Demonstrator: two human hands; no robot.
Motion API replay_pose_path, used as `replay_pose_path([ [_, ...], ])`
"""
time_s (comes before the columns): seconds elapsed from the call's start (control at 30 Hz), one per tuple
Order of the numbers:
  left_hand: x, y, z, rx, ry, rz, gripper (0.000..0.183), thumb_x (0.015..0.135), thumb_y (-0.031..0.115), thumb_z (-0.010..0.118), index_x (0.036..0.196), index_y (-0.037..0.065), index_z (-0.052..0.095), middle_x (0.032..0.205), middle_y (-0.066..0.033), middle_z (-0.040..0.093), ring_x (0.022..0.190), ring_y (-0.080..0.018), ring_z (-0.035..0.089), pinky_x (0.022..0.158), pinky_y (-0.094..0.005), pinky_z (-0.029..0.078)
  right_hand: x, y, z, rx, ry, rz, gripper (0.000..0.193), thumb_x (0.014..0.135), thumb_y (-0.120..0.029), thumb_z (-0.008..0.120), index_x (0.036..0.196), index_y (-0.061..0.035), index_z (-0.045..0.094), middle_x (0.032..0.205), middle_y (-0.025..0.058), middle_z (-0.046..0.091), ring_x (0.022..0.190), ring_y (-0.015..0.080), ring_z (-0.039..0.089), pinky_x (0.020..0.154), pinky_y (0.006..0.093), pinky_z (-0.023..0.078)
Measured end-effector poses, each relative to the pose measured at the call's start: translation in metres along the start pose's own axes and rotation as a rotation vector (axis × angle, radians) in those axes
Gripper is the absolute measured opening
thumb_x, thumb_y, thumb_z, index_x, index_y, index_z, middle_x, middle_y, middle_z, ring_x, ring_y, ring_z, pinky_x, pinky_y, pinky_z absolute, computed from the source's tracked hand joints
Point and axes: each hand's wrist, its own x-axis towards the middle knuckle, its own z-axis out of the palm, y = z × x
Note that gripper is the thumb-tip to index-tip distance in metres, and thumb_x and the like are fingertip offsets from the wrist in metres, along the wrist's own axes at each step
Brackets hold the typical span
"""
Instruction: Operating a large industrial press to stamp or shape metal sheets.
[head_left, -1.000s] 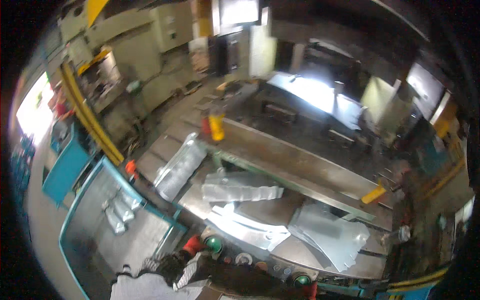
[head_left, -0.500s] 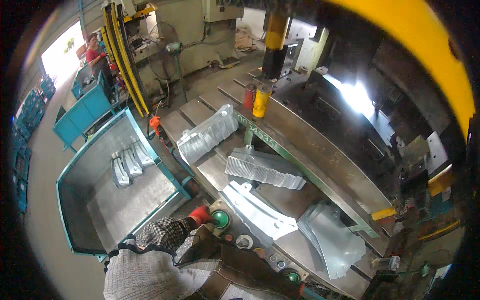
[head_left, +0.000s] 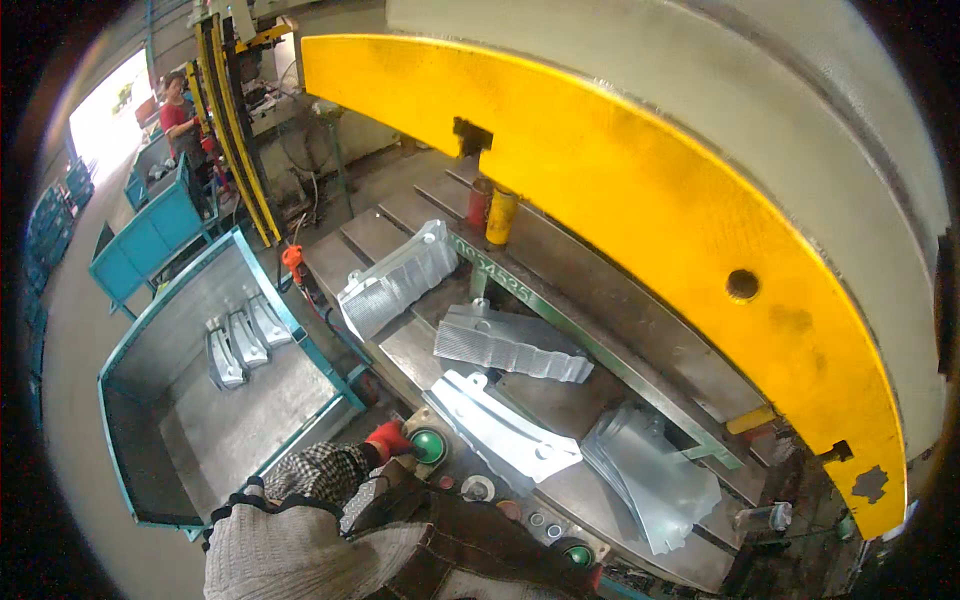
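Note:
At the near edge of the press table, my left hand point(head_left: 388, 440) in a red glove rests against a green push button point(head_left: 428, 446), its fingers stretched to the button's rim. Only a sliver of my right hand point(head_left: 597, 576), also red, shows beside the other green push button point(head_left: 578, 555); its fingers are hidden. Past the buttons lies a bright curved metal part point(head_left: 505, 428). Behind it is a ribbed stack of pressed parts point(head_left: 510, 343), with another ribbed stack point(head_left: 400, 278) farther left. Flat sheet blanks point(head_left: 650, 475) lie fanned out at the right.
The yellow-edged press ram point(head_left: 620, 180) spans the table's far side. A green rail point(head_left: 600, 345) crosses the table, near a red and a yellow cylinder point(head_left: 501, 217). At left, a teal-rimmed bin point(head_left: 115, 440) holds three curved parts point(head_left: 243, 338). A person point(head_left: 178, 115) stands far left.
The yellow-edged ram has come down across the far side of the table, covering the dark opening. My left hand stays at its button; the whole view has shifted slightly.

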Motion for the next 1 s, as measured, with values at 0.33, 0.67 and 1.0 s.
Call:
replay_pose_path([
  [0.33, 0.029, 0.114, -0.085, 0.852, -0.632, 0.351, 0.064, 0.085, 0.063, 0.061, 0.108, 0.005, 0.073, 0.111, -0.0169, 0.072, 0.101, -0.0327, 0.069, 0.086, -0.0443, 0.053, -0.015, 0.03, 0.019, -0.04, 0.001, -0.05, 0.056, 0.094, -0.032, 0.064, 0.14, -0.0044, 0.046, 0.142, 0.0122, 0.052, 0.125, 0.0305, 0.052, 0.107, 0.0404, 0.041],
  [0.67, -0.011, 0.552, -0.244, 0.192, 0.155, 1.631, 0.051, 0.087, 0.033, 0.074, 0.13, 0.008, 0.062, 0.122, -0.0146, 0.065, 0.114, -0.0272, 0.061, 0.096, -0.0392, 0.048, -0.023, 0.041, -0.035, -0.19, 0.261, -0.37, 0.02, 0.099, -0.024, 0.055, 0.111, -0.0131, 0.067, 0.095, 0.0128, 0.068, 0.083, 0.0293, 0.064, 0.072, 0.0428, 0.052],
  [1.0, 0.103, 0.726, -0.183, 0.331, 0.35, 1.764, 0.054, 0.082, 0.012, 0.071, 0.134, 0.006, 0.058, 0.132, -0.0121, 0.062, 0.126, -0.0294, 0.056, 0.107, -0.0381, 0.043, -0.039, -0.014, -0.102, 1.201, 0.597, 0.495, 0.034, 0.099, -0.028, 0.06, 0.116, 0.0006, 0.066, 0.101, 0.01, 0.072, 0.084, 0.0191, 0.069, 0.074, 0.0336, 0.056],
])
